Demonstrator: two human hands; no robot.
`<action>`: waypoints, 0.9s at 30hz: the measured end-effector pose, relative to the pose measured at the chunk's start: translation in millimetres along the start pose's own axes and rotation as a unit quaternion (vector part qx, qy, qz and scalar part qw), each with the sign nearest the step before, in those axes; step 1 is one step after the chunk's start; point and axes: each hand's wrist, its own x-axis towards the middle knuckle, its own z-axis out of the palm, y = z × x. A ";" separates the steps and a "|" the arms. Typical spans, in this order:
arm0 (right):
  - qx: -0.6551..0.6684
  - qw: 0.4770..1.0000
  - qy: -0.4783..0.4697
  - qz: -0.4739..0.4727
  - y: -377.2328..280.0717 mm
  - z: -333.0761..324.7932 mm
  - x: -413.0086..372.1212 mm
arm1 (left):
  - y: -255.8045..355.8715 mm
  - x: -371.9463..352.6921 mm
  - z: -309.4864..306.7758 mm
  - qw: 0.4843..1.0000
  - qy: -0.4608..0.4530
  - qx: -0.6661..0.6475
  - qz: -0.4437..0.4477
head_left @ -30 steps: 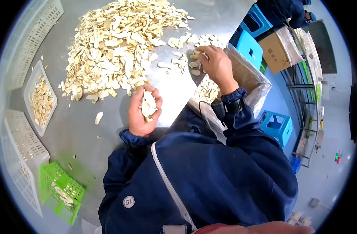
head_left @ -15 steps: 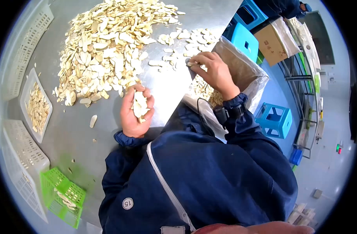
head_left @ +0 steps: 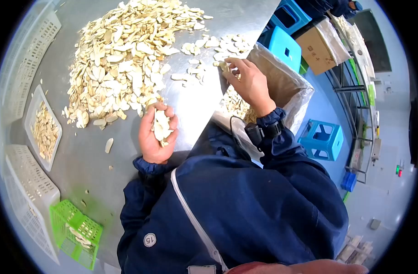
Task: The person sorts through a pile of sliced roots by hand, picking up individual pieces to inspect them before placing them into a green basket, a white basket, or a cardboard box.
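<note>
A loose handful of pale dried slices (head_left: 161, 126), like sliced root, lies in my left hand (head_left: 155, 141), palm up with the fingers curled around them. My right hand (head_left: 253, 86) reaches to the table's edge, thumb and forefinger closing about a pale slice (head_left: 226, 67) beside a small scatter of slices (head_left: 230, 44). Beneath that hand, a lined box (head_left: 286, 86) at the edge holds more slices (head_left: 236, 105). A big heap of slices (head_left: 122, 59) covers the metal table (head_left: 197, 107) ahead of my left hand.
On the left stand a white tray of slices (head_left: 58, 137), white perforated baskets (head_left: 33, 176) and a green basket (head_left: 65, 205). To the right are blue stools (head_left: 322, 139), a cardboard carton (head_left: 321, 50) and a metal rack (head_left: 352, 91). Another person's dark sleeve (head_left: 318, 7) shows at top right.
My right hand has shifted slightly; its fingertips, earlier pinched on a darker piece, now lie among pale slices at the table's edge. My left hand still cradles its handful.
</note>
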 end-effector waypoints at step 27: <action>0.069 0.978 -0.038 -0.194 -37.8 41.6 24.5 | -2.2 0.8 -1.4 1.000 0.003 0.003 0.003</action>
